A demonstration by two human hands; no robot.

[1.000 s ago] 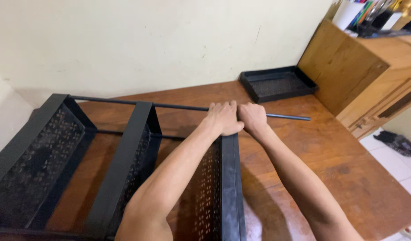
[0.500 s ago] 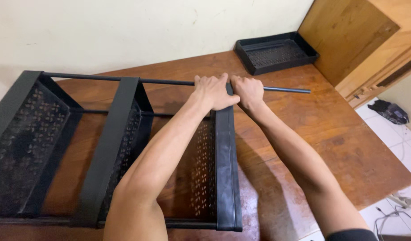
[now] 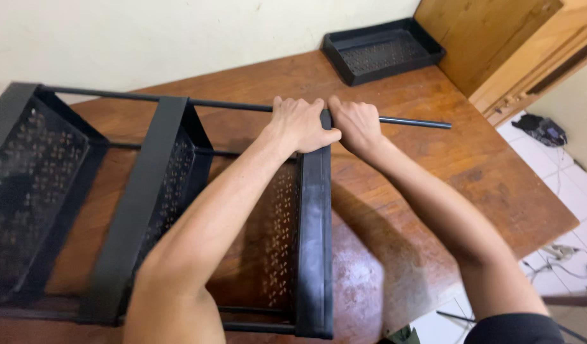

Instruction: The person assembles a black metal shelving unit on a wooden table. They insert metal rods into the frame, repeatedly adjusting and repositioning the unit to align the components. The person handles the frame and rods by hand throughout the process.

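A black perforated metal rack [image 3: 147,210] with three tray shelves is laid on its side across the brown wooden worktop [image 3: 433,172], covering most of the worktop's left half and reaching to its near edge. A thin black metal rod [image 3: 408,121] is run along the rack's far side, parallel to the worktop's far edge, and its free end is seen projecting beyond the rightmost shelf [image 3: 314,242] toward the right edge. The left hand [image 3: 301,124] is closed over the top end of that rightmost shelf where the rod passes, fingers curled over and thumb pressed against the shelf rim. The right hand [image 3: 354,124] is wrapped around the rod just beside it, the two hands touching. A separate black perforated metal tray [image 3: 379,51] is set flat at the far right corner of the worktop, well apart from the hands.
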